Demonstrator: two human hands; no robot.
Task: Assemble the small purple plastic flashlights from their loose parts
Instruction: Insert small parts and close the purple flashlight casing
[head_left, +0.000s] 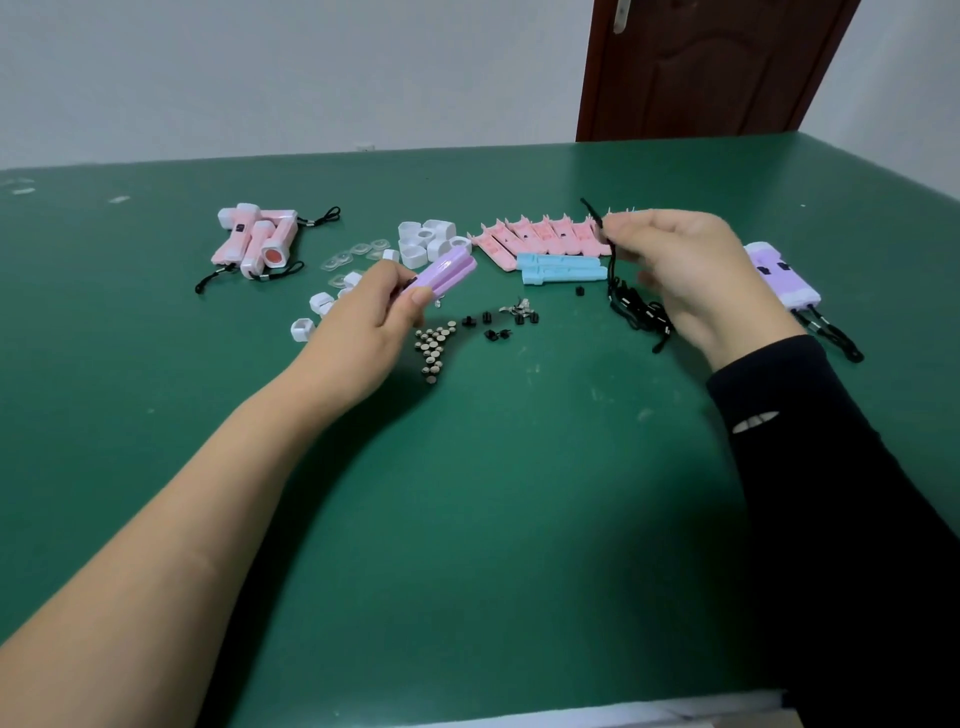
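Note:
My left hand (371, 317) grips a purple flashlight body (447, 271) above the green table, its open end pointing up and right. My right hand (691, 270) pinches a black lanyard cord (597, 218) between thumb and fingers; the cord hangs down to a heap of black lanyards (641, 312) below the hand. Finished purple flashlights (782, 278) with lanyards lie to the right of that hand, partly hidden by it.
On the green table (493, 467) lie finished pink flashlights (260, 241), white caps (428, 239), clear lenses (358, 254), pink shell halves (540, 236), blue shell halves (563, 269), button batteries (434, 345) and small black switches (498, 325). A brown door stands behind.

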